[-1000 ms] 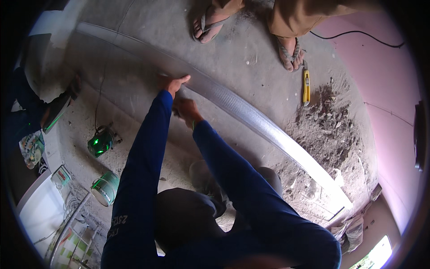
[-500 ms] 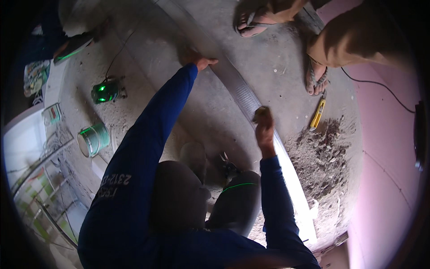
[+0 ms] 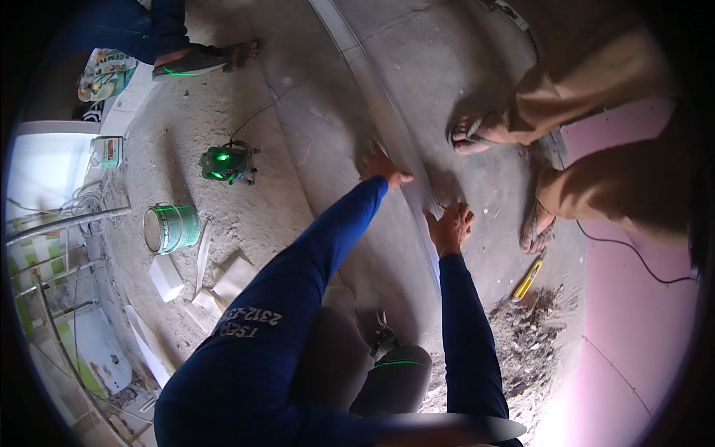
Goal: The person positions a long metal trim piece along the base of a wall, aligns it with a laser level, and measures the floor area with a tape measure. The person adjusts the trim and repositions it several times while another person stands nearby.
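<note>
Left hand (image 3: pixel 383 165): grip apart, thumb spread, at left edge of long metal strip (image 3: pixel 387 108). Right hand (image 3: pixel 450 227): fingers curled at strip's right edge, closure unclear. Strip: lengthwise along floor (image 3: pixel 335 112). Yellow cutter (image 3: pixel 528 280): floor, right.

Long, flat grey strip (image 3: pixel 383 104), between left hand (image 3: pixel 383 165) and right hand (image 3: pixel 450 225), on grey floor (image 3: pixel 316 138). Left: compact, dark, green-lit device (image 3: pixel 226 164), behind a cylindrical green bucket (image 3: pixel 173 227). Right: slim yellow utility knife (image 3: pixel 528 280), beside brown granular rubble (image 3: pixel 532 324).
</note>
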Demonstrator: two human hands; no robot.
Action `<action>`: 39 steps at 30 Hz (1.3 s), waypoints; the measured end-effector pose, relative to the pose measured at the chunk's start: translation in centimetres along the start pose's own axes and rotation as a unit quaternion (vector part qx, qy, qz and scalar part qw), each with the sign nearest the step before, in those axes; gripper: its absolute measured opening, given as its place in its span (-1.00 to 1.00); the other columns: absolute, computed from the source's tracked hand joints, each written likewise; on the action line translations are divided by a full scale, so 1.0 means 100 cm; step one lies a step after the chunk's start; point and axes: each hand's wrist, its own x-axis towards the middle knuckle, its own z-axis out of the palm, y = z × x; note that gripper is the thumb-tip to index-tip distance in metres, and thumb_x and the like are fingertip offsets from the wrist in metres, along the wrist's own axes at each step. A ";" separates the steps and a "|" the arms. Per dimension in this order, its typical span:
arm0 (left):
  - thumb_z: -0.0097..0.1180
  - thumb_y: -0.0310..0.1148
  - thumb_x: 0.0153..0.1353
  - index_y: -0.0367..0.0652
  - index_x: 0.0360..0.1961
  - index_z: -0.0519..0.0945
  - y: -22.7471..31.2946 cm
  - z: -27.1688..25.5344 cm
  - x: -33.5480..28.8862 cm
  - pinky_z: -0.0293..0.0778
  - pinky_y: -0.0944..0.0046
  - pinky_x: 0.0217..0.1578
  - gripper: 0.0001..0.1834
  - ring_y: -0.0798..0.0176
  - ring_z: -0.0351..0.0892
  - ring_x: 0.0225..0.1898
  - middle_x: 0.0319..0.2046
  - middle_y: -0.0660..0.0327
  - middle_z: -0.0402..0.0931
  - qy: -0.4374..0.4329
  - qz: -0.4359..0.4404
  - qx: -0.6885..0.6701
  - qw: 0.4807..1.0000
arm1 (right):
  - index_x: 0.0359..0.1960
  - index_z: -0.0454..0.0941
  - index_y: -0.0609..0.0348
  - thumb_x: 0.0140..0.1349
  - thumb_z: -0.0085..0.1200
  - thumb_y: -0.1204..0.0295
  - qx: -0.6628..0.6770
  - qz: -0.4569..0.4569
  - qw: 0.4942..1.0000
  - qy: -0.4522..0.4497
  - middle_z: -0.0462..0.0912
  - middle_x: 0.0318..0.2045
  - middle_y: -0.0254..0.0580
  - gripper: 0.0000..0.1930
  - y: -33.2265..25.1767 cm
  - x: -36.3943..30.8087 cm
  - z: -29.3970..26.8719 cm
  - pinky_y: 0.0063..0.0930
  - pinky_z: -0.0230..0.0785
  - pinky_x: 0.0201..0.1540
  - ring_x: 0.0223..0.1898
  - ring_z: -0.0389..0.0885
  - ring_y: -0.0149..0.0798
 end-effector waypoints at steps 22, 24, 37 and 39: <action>0.46 0.21 -0.17 -0.24 0.44 0.00 -0.081 -0.083 -0.099 0.44 -0.12 0.10 0.30 -0.24 0.39 0.18 0.27 -0.23 0.15 0.016 0.003 -0.104 0.994 | 0.08 0.38 0.06 -0.10 0.47 0.05 -0.063 0.022 0.994 -0.082 0.24 0.18 -0.07 -0.26 -0.009 0.017 -0.011 0.38 0.31 0.01 0.22 0.14 0.17; 0.43 0.23 -0.15 -0.18 0.44 0.03 -0.076 -0.110 -0.090 0.41 -0.18 0.11 0.26 -0.25 0.35 0.21 0.29 -0.20 0.13 0.019 0.030 0.015 0.999 | 0.08 0.38 0.06 -0.10 0.47 0.05 -0.051 0.036 0.994 -0.087 0.25 0.18 -0.08 -0.26 -0.014 0.016 -0.015 0.38 0.31 0.03 0.22 0.14 0.16; 0.33 0.22 -0.06 -0.04 0.36 0.23 -0.013 -0.210 -0.060 0.17 -0.28 0.26 0.02 -0.18 0.24 0.31 0.30 0.03 0.24 0.111 0.079 0.309 0.941 | 0.22 0.33 0.01 -0.07 0.43 0.03 -0.056 0.056 0.990 -0.117 0.18 0.29 -0.07 -0.18 -0.014 0.022 -0.018 0.37 0.28 0.14 0.31 0.06 0.20; 0.35 0.26 -0.11 -0.08 0.38 0.20 -0.006 -0.182 -0.043 0.15 -0.29 0.24 0.10 -0.16 0.18 0.34 0.30 -0.03 0.22 0.145 0.124 0.314 0.930 | 0.22 0.34 0.05 -0.07 0.43 0.03 -0.054 0.045 0.992 -0.105 0.18 0.31 -0.05 -0.18 -0.009 0.021 -0.012 0.33 0.26 0.16 0.32 0.05 0.20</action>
